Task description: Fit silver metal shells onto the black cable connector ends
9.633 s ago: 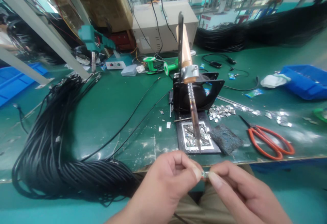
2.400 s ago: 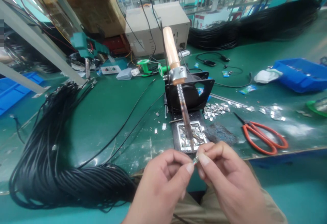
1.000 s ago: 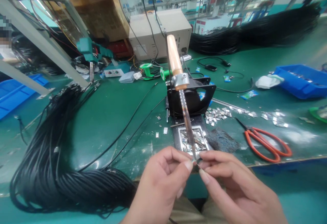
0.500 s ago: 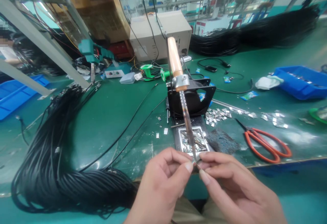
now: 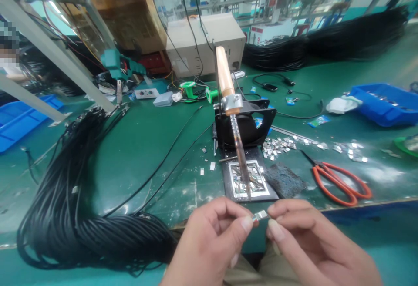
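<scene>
Khaki trousers (image 5: 274, 270); left hand (image 5: 217, 238), right hand (image 5: 313, 238) bare.

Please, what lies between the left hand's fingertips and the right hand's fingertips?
In the head view, a small metal piece, pinched by the left hand, pointing toward the right hand.

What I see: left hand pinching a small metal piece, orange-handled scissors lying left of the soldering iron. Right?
Wrong side: the head view shows the orange-handled scissors lying right of the soldering iron. The left hand is pinching a small metal piece.
</scene>
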Action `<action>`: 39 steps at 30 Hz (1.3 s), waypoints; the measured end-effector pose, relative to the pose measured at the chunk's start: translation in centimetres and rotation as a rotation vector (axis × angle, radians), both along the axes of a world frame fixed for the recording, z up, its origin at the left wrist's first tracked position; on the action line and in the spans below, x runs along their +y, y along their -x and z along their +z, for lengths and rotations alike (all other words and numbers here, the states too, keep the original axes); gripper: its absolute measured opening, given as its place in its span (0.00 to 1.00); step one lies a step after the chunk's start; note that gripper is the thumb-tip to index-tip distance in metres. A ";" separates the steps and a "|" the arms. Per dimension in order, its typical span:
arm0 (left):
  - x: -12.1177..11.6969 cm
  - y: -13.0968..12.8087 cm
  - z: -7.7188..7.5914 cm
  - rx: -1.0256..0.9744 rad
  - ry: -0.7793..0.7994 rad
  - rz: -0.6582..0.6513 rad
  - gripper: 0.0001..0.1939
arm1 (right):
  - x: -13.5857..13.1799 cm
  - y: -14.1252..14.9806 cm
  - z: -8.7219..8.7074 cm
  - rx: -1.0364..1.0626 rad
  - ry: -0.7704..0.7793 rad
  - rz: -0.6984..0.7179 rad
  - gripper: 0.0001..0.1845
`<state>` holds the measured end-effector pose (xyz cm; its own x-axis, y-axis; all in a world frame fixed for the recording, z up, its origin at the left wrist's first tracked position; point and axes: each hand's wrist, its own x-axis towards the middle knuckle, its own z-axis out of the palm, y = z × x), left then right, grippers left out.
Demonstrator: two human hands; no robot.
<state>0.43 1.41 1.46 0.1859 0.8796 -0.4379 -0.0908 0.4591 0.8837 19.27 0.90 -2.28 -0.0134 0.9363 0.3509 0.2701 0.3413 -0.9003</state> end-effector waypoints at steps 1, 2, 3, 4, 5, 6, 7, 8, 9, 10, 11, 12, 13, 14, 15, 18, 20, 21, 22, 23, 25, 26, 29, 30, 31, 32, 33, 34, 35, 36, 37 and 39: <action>0.0 0.0 0.0 0.020 -0.017 0.006 0.12 | 0.1 -0.1 0.0 -0.022 -0.017 0.012 0.08; 0.0 0.0 0.0 0.038 -0.040 0.008 0.11 | 0.1 -0.1 0.0 -0.041 -0.036 0.023 0.08; 0.0 0.0 0.0 0.053 -0.066 0.014 0.10 | 0.1 -0.1 0.0 -0.056 -0.047 0.032 0.08; 0.0 -0.1 0.0 0.060 -0.093 0.018 0.09 | 0.1 -0.2 0.0 -0.065 -0.055 0.034 0.08; 0.0 -0.1 0.0 0.063 -0.117 0.021 0.08 | 0.1 -0.2 0.0 -0.068 -0.048 0.031 0.08; 0.0 -0.1 -0.1 0.067 -0.141 0.021 0.07 | 0.1 -0.2 -0.1 -0.062 -0.036 0.023 0.07; 0.0 -0.2 -0.2 0.079 -0.168 0.021 0.06 | 0.1 -0.2 -0.1 -0.049 -0.008 0.017 0.07; -0.1 -0.2 -0.3 0.106 -0.201 0.021 0.05 | 0.1 -0.2 -0.1 -0.030 0.021 0.021 0.07; -0.2 -0.3 -0.5 0.148 -0.246 0.018 0.05 | 0.2 -0.2 -0.2 -0.009 0.052 0.039 0.07; -0.4 -0.3 -0.7 0.204 -0.303 0.018 0.05 | 0.2 -0.2 -0.2 0.013 0.082 0.062 0.08; -0.5 -0.4 -1.0 0.269 -0.372 0.027 0.06 | 0.2 -0.2 -0.3 0.030 0.110 0.086 0.08; -0.8 -0.4 -1.2 0.332 -0.446 0.040 0.07 | 0.3 -0.1 -0.3 0.041 0.123 0.109 0.09; -1.0 -0.4 -1.5 0.387 -0.518 0.047 0.07 | 0.3 -0.1 -0.4 0.047 0.133 0.127 0.09; -1.2 -0.5 -1.8 0.428 -0.580 0.044 0.08 | 0.3 -0.1 -0.4 0.049 0.132 0.135 0.09; -1.3 -0.5 -2.1 0.455 -0.631 0.037 0.08 | 0.3 0.0 -0.4 0.048 0.135 0.138 0.09; -1.6 -0.6 -2.7 0.482 -0.729 0.018 0.09 | 0.1 0.1 -0.4 0.050 0.125 0.122 0.07; -1.6 -0.5 -2.7 0.492 -0.725 0.017 0.08 | 0.0 0.1 -0.3 0.044 0.114 0.112 0.07; -1.6 -0.5 -2.6 0.491 -0.695 0.010 0.08 | 0.0 0.1 -0.2 0.038 0.100 0.110 0.07; -1.5 -0.4 -2.5 0.482 -0.649 -0.006 0.07 | 0.0 0.2 -0.2 0.027 0.090 0.107 0.07; -1.4 -0.4 -2.3 0.462 -0.592 -0.021 0.06 | 0.0 0.2 -0.2 0.014 0.085 0.103 0.08; -1.3 -0.3 -1.9 0.400 -0.478 -0.037 0.07 | 0.0 0.4 -0.2 -0.010 0.085 0.088 0.08; -1.2 -0.2 -1.8 0.374 -0.428 -0.044 0.07 | 0.1 0.5 -0.2 -0.020 0.089 0.079 0.08; -1.0 -0.1 -1.6 0.350 -0.348 -0.038 0.08 | 0.2 0.8 -0.2 -0.025 0.095 0.045 0.09; -1.0 -0.1 -1.5 0.352 -0.341 -0.036 0.09 | 0.2 0.9 -0.2 -0.019 0.099 0.034 0.09; -0.9 -0.1 -1.5 0.353 -0.335 -0.035 0.09 | 0.2 1.0 -0.1 -0.011 0.103 0.025 0.09; -0.9 -0.1 -1.5 0.351 -0.332 -0.032 0.10 | 0.3 1.1 -0.1 -0.002 0.110 0.020 0.09; -0.9 -0.2 -1.5 0.347 -0.328 -0.028 0.10 | 0.3 1.2 -0.1 0.007 0.116 0.018 0.09; -0.9 -0.2 -1.5 0.345 -0.327 -0.024 0.10 | 0.4 1.3 0.0 0.012 0.123 0.018 0.09; -0.9 -0.2 -1.5 0.343 -0.327 -0.021 0.11 | 0.5 1.3 0.0 0.020 0.124 0.014 0.09; -0.9 -0.2 -1.5 0.341 -0.326 -0.019 0.11 | 0.5 1.3 0.1 0.024 0.126 0.012 0.09; -0.9 -0.2 -1.6 0.338 -0.328 -0.016 0.11 | 0.6 1.3 0.1 0.025 0.124 0.011 0.09; -0.9 -0.2 -1.6 0.333 -0.327 -0.012 0.11 | 0.6 1.3 0.0 0.022 0.118 0.011 0.09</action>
<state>0.67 0.55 -0.18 0.0932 0.9800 -0.1760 0.2263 0.1513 0.9622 17.98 1.51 -2.24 -0.0173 0.9709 0.2390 0.2464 0.2358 -0.9400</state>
